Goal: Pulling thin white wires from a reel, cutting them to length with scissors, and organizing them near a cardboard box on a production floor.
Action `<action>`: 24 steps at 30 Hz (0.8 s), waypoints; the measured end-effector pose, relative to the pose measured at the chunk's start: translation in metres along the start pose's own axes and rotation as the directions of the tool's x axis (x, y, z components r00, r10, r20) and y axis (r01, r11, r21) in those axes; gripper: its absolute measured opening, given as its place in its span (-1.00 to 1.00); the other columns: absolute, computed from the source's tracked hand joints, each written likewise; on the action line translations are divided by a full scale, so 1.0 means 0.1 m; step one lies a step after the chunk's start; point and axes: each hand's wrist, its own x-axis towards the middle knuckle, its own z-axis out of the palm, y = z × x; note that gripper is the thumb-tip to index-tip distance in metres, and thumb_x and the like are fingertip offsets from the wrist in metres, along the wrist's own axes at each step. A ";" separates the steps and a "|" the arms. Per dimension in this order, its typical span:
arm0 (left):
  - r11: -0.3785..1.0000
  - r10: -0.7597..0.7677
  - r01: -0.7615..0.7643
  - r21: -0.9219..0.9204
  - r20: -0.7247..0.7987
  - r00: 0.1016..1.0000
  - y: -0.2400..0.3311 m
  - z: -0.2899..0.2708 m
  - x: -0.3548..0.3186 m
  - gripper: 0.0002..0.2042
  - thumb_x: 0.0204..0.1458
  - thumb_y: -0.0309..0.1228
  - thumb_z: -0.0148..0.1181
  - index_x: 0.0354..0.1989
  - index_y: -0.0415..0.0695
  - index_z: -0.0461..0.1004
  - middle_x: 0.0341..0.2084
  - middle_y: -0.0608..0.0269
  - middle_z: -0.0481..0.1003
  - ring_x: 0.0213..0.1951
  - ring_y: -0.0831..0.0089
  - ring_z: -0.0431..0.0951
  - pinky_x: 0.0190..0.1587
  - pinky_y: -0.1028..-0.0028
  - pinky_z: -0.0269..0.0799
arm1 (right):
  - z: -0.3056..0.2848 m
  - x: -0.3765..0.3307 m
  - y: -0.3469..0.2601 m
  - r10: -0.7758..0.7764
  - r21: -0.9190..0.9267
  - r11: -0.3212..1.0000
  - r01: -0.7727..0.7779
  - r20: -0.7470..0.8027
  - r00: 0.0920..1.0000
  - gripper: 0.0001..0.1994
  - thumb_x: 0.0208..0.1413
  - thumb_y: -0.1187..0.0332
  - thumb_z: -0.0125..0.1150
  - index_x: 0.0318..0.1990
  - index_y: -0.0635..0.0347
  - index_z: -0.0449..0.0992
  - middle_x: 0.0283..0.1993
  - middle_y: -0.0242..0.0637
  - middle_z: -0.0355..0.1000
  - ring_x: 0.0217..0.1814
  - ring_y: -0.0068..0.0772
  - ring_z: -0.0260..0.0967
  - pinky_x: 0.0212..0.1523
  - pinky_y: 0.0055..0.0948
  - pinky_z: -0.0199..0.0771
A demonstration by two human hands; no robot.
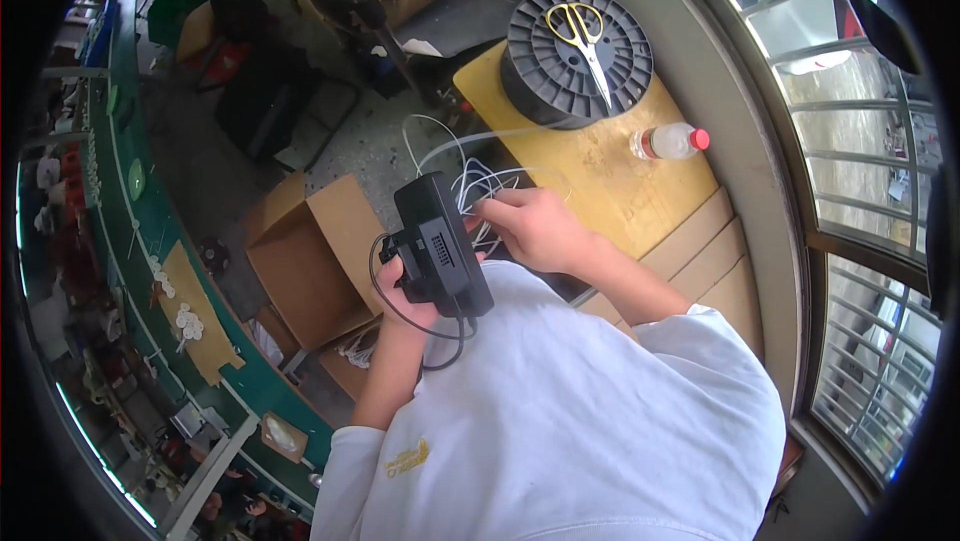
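White cable loops [483,184] lie at the right hand's [545,231] fingertips, close by the left hand [410,311].
The right hand's fingers pinch the cable; a black device [440,246] partly hides the left hand, so I can't tell its grip. Beyond, a yellow tabletop [620,196] carries a black spool [632,53] with scissors [597,71] on top, and a red-capped bottle [668,142]; an open carton [300,276] sits to the left.
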 end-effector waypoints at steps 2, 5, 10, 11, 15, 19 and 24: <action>0.995 -0.081 0.084 -0.045 0.066 0.995 -0.05 -0.07 0.03 -0.08 -0.18 -0.04 0.24 0.33 -0.30 -0.01 0.25 -0.28 0.10 0.26 0.04 0.20 0.19 0.02 0.27 | -0.11 -0.14 -0.07 -0.043 -0.216 0.976 0.022 -0.093 0.995 -0.75 -0.20 0.56 0.17 -0.29 0.08 0.49 -0.51 -0.26 0.36 -0.47 -0.16 0.41 -0.49 -0.25 0.39; 0.986 -0.132 0.138 -0.089 0.071 0.989 -0.14 -0.12 0.07 -0.07 -0.18 -0.01 0.23 0.33 -0.27 -0.02 0.25 -0.31 0.08 0.27 0.00 0.17 0.19 0.02 0.27 | -0.08 -0.39 -0.02 0.014 -0.238 0.971 -0.003 0.043 0.999 -0.73 -0.20 0.52 0.14 -0.25 0.07 0.50 -0.51 -0.29 0.34 -0.45 -0.19 0.42 -0.48 -0.26 0.40; 0.958 -0.153 0.195 -0.210 0.202 0.967 -0.09 -0.33 0.10 -0.09 -0.15 0.05 0.22 0.32 -0.25 0.04 0.18 -0.30 0.20 0.19 -0.11 0.28 0.17 -0.04 0.29 | -0.10 -0.86 0.02 0.255 -0.219 0.956 -0.195 0.290 0.923 -0.79 -0.10 0.50 0.14 -0.25 0.14 0.56 -0.46 -0.18 0.45 -0.38 -0.12 0.43 -0.39 -0.20 0.41; 0.981 -0.096 0.101 -0.165 0.038 0.995 -0.09 -0.33 0.06 -0.12 -0.14 0.07 0.21 0.29 -0.26 0.10 0.10 -0.29 0.29 0.09 -0.20 0.37 0.14 -0.06 0.32 | -0.14 -0.93 0.04 0.382 -0.265 0.918 -0.294 0.392 0.837 -0.83 -0.03 0.48 0.11 -0.26 0.16 0.57 -0.40 -0.14 0.49 -0.32 -0.09 0.45 -0.33 -0.18 0.42; 0.969 -0.136 0.157 -0.189 0.118 0.984 0.06 -0.30 0.03 -0.16 -0.15 0.03 0.24 0.25 -0.27 0.16 0.04 -0.25 0.34 0.06 -0.15 0.41 0.07 -0.09 0.38 | -0.22 -1.17 0.21 0.481 -0.130 0.875 -0.467 0.339 0.809 -0.85 -0.02 0.45 0.07 -0.31 0.15 0.56 -0.39 -0.06 0.47 -0.29 0.00 0.43 -0.29 -0.15 0.44; 0.993 -0.083 0.083 -0.080 0.003 0.997 0.03 -0.23 -0.04 -0.18 -0.17 -0.02 0.26 0.24 -0.27 0.18 0.05 -0.24 0.34 0.07 -0.10 0.41 0.11 -0.10 0.34 | -0.40 -1.06 0.22 0.472 -0.143 0.881 -0.451 0.326 0.819 -0.85 0.07 0.42 0.14 -0.22 0.19 0.56 -0.36 -0.13 0.50 -0.28 -0.05 0.44 -0.25 -0.21 0.44; 0.984 -0.144 0.147 0.100 -0.036 0.989 -0.05 -0.38 -0.12 -0.15 -0.21 0.03 0.26 0.22 -0.29 0.20 0.04 -0.22 0.35 -0.01 -0.13 0.46 0.05 -0.05 0.40 | -0.99 -0.48 0.17 0.127 0.088 0.987 -0.132 0.063 0.990 -0.82 0.00 0.50 0.24 -0.19 0.25 0.53 -0.33 -0.21 0.51 -0.27 -0.17 0.47 -0.23 -0.28 0.47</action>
